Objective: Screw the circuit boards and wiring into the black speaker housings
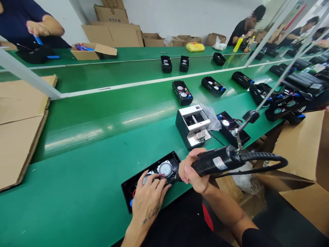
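Note:
A black speaker housing (151, 178) lies at a slant on the green bench near my body. Inside it are a round speaker driver (165, 169) with a pale cone, red wires and a bit of blue. My left hand (150, 192) rests over the housing's near side, its fingers apart and touching around a second driver, which it partly covers. Wrapped around a black electric screwdriver (217, 161), my right hand (195, 171) tilts the tool so its nose points left into the housing. The screwdriver's tip and any screw are hidden.
A silver-and-black screw feeder (194, 125) stands beyond my right hand. Several open speaker housings (182, 92) sit farther back and right. Flat cardboard (20, 127) lies left; an open carton (298, 154) stands right. The screwdriver hangs from a cord. Co-workers are across the bench.

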`<act>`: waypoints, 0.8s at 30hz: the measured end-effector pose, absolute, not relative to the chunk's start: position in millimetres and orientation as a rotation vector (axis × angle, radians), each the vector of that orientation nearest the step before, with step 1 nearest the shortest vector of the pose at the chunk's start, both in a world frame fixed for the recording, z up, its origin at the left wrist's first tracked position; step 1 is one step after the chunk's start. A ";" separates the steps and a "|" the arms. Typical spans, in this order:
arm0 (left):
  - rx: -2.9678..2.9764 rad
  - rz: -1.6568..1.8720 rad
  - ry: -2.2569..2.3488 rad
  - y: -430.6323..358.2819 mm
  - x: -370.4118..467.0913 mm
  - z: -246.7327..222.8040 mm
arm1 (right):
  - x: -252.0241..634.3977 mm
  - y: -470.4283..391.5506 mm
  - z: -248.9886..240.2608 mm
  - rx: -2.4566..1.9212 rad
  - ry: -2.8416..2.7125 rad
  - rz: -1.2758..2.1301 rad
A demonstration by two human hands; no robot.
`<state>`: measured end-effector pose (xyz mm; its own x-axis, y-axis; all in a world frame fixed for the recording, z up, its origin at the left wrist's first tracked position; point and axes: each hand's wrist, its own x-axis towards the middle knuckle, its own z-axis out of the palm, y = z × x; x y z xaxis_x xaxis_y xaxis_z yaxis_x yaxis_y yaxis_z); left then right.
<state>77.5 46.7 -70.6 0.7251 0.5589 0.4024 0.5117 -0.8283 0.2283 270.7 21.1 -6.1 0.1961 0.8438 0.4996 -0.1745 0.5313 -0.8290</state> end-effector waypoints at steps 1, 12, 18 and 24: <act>2.824 0.707 0.876 46.7 77.6 -70.1 | 267.3 22.9 -8.2 -0.728 -1.173 0.798; 2.804 0.707 0.870 46.3 75.2 -72.4 | 256.2 25.6 -24.2 -0.965 -1.207 0.673; 2.820 0.690 0.859 46.9 73.2 -73.7 | 254.2 24.6 -30.4 -1.066 -1.140 0.799; 2.828 0.662 0.832 46.6 70.2 -74.4 | 253.5 18.8 -24.8 -1.079 -1.278 0.791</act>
